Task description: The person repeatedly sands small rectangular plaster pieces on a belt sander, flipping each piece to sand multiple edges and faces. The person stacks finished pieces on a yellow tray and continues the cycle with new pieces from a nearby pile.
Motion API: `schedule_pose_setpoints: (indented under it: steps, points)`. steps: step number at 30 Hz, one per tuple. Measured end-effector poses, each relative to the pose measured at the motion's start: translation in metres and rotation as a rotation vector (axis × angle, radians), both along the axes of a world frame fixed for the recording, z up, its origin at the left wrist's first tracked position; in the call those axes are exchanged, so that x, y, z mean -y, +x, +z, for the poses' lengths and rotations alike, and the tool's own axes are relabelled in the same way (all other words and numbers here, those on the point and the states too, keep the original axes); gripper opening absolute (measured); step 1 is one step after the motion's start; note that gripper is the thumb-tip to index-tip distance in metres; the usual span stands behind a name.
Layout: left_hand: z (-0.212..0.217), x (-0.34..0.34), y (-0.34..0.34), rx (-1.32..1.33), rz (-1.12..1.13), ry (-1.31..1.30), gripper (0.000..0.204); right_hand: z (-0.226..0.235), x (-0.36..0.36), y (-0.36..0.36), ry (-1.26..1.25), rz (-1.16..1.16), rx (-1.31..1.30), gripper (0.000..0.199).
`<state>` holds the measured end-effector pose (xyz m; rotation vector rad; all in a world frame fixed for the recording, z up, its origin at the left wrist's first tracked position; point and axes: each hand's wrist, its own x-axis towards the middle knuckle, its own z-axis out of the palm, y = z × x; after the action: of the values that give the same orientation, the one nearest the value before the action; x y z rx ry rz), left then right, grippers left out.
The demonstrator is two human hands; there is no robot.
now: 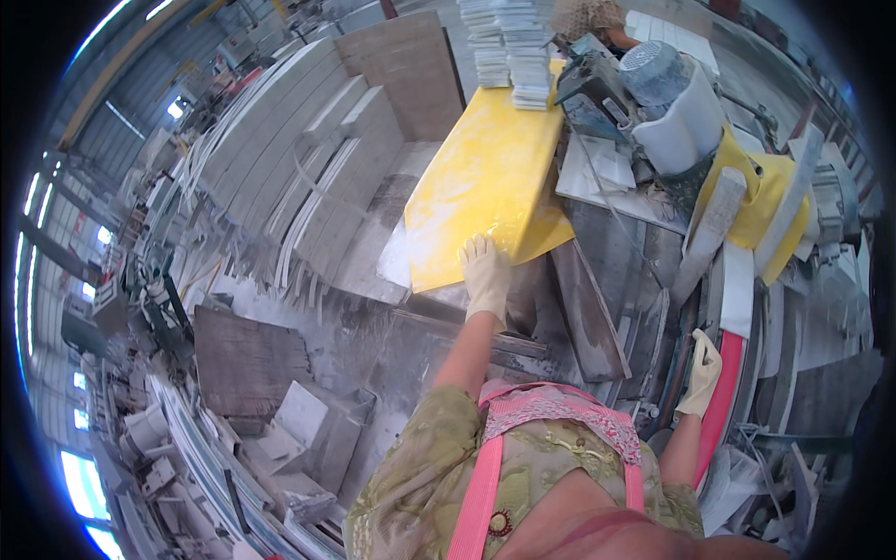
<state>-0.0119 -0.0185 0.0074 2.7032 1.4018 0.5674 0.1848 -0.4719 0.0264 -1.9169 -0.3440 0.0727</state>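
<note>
My left hand (486, 282), in a cream glove, lies flat with its fingers stretched out on the near edge of a yellow sheet (476, 177). The sheet is dusted with white and covers a long raised surface, with a flap hanging down on its right side. At the far end of the sheet stand two stacks of thin pale slabs (529, 61). Lower on the right, my right hand (702, 375) wears the same kind of glove. Its fingers are curled together beside a red strip (721, 401); whatever they may hold is too small to make out.
Large grey slabs (271, 140) lean in rows at the left. A machine with a dusty motor (651, 73) stands at the back right, near a draped yellow cloth (761, 187). Another person (588, 17) is at the far end. Stone offcuts (301, 411) lie at the lower left.
</note>
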Motion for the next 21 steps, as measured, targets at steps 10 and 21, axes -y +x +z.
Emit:
schedule_pose_setpoints:
  steps: [10, 21]
  points:
    - [0.005, 0.001, -0.003, -0.025, -0.025, -0.030, 0.057, 0.016, -0.004, -0.006, 0.004, 0.036, 0.038, 0.031]
    - [0.009, 0.003, -0.003, -0.004, -0.026, -0.001, 0.055, 0.016, -0.004, -0.004, 0.023, 0.033, 0.022, 0.030]
